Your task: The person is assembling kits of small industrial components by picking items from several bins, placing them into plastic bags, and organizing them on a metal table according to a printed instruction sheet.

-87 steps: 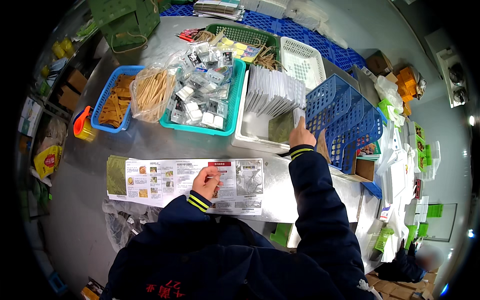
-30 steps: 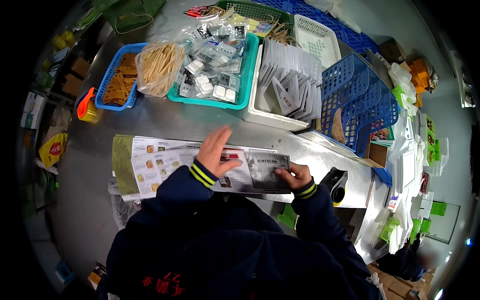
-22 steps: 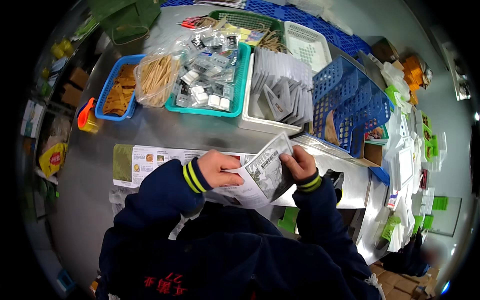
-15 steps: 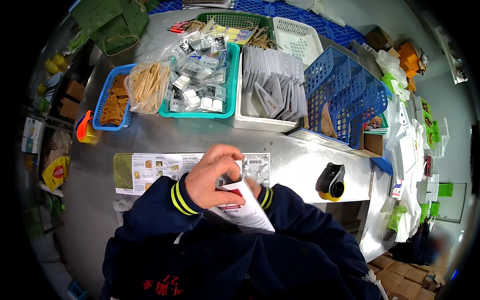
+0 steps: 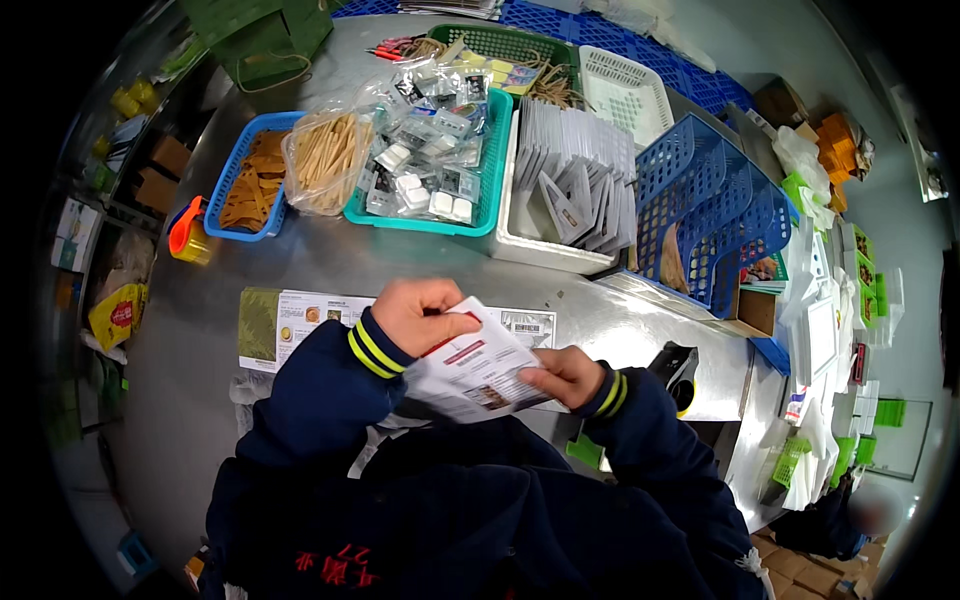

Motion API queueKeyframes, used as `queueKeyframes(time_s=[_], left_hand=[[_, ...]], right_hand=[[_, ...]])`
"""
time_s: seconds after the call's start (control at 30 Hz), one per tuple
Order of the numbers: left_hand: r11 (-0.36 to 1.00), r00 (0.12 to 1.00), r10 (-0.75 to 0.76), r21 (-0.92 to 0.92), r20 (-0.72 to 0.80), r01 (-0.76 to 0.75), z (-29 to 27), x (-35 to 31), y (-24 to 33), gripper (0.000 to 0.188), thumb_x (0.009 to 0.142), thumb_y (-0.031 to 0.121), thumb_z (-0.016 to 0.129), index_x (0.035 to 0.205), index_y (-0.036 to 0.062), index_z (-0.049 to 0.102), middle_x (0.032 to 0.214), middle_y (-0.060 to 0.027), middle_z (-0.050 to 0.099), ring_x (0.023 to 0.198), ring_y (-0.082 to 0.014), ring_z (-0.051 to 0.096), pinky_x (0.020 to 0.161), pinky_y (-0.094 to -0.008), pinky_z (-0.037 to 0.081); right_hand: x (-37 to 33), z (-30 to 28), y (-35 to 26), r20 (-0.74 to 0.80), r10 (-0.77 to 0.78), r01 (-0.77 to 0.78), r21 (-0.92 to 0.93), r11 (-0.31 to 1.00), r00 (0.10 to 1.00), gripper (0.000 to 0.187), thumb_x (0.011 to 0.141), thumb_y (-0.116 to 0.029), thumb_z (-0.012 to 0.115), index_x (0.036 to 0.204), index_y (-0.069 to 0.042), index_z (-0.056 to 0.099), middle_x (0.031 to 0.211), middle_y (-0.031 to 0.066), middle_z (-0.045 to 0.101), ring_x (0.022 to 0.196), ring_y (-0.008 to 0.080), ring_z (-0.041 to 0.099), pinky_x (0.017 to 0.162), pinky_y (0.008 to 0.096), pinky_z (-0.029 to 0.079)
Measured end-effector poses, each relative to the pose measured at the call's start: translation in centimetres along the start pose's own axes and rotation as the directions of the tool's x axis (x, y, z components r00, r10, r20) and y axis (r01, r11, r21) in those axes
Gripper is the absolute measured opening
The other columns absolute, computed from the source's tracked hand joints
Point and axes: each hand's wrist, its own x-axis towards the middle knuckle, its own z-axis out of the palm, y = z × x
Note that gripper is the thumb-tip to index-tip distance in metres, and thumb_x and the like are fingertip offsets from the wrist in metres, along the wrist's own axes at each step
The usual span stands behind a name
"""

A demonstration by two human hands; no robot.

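Note:
My left hand [image 5: 420,315] pinches the upper left edge of a white printed packet [image 5: 475,365]. On the packet's right edge, my right hand [image 5: 566,377] has its thumb on top and its other fingers underneath. The flat packet is held tilted above the table, close to my body, with red bands, small print and a picture on its face. Beyond it lies a long printed leaflet [image 5: 300,318] with a green left end, partly covered by my left hand and the packet. At the leaflet's right is a silvery sheet with a barcode label [image 5: 532,322].
Along the back stand a blue basket [image 5: 277,225] of brown strips, a bag of wooden sticks [image 5: 325,155], a teal basket [image 5: 420,227] of small sachets, a white box [image 5: 540,250] of grey-white packets and a blue divided rack [image 5: 690,190]. A black-and-yellow object [image 5: 680,365] sits by my right sleeve.
The packet has swung round so its printed face shows more. My right hand, mostly hidden behind it before, has come out to its right edge. The whole view has shifted slightly.

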Motion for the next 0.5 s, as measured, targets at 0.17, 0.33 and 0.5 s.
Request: queueKeyframes(time_s=[0.17,0.33,0.5], left_hand=[[0.995,0.956,-0.09,0.057,0.28,0.077,-1.6,-0.5,-5.5,0.035,0.079,0.019,0.062,0.105,-0.0019,0.055,0.087,-0.011,0.063,0.08,-0.0141,0.057,0.073,-0.0277,0.044],[0.971,0.98,-0.111,-0.194,0.163,0.142,-1.1,0.1,-3.5,0.035,0.089,0.029,0.048,0.098,-0.0027,0.059,0.084,-0.0063,0.062,0.077,-0.0103,0.053,0.07,-0.0257,0.042],[0.897,0.987,-0.141,-0.412,0.079,0.161,-0.8,-0.2,-1.9,0.056,0.091,0.045,0.033,0.097,-0.0058,0.058,0.091,-0.0071,0.061,0.08,-0.0127,0.053,0.074,-0.0252,0.041]], right_hand=[[-1.3,-2.8,0.0,-0.303,-0.193,0.12,-0.242,0.963,0.933,0.018,0.086,-0.008,0.05,0.1,0.001,0.056,0.067,0.0105,0.058,0.059,0.0165,0.056,0.058,0.0252,0.044],[0.3,-0.5,0.6,-0.23,-0.68,0.308,-0.761,0.572,0.696,0.044,0.065,0.013,0.048,0.108,0.005,0.052,0.107,0.0215,0.055,0.098,0.034,0.055,0.084,0.034,0.045],[1.9,5.1,2.3,-0.175,-0.728,0.205,-0.893,0.401,0.663,0.038,0.068,0.003,0.055,0.106,0.004,0.053,0.11,0.0206,0.053,0.104,0.0336,0.051,0.086,0.0377,0.043]])
